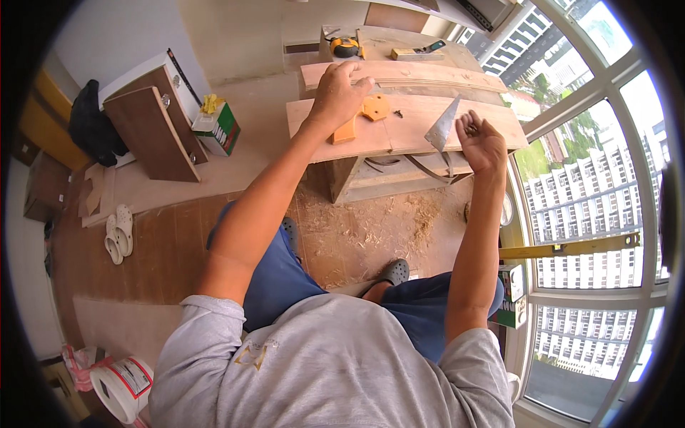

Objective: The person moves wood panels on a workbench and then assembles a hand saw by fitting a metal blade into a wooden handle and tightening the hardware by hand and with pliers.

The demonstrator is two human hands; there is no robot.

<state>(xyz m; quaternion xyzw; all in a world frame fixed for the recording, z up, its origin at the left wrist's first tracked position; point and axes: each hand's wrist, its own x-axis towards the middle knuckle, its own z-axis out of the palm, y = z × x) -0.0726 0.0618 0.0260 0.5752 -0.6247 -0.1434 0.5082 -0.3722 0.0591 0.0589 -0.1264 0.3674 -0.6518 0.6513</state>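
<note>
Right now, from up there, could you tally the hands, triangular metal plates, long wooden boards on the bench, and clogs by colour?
Hands (left hand, right hand): 2
Triangular metal plate: 1
Long wooden boards: 2
White clogs: 2
Dark clogs: 2
Total: 9

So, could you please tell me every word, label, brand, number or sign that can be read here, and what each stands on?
Green-and-white carton at left: bold white lettering, which I won't copy out.
White plastic bucket, lower left: a red-bordered label, its print too small to read.
Grey T-shirt: faint lettering by a gold emblem, too blurred to read.
Green-and-white carton at right: markings too small to read.
</note>
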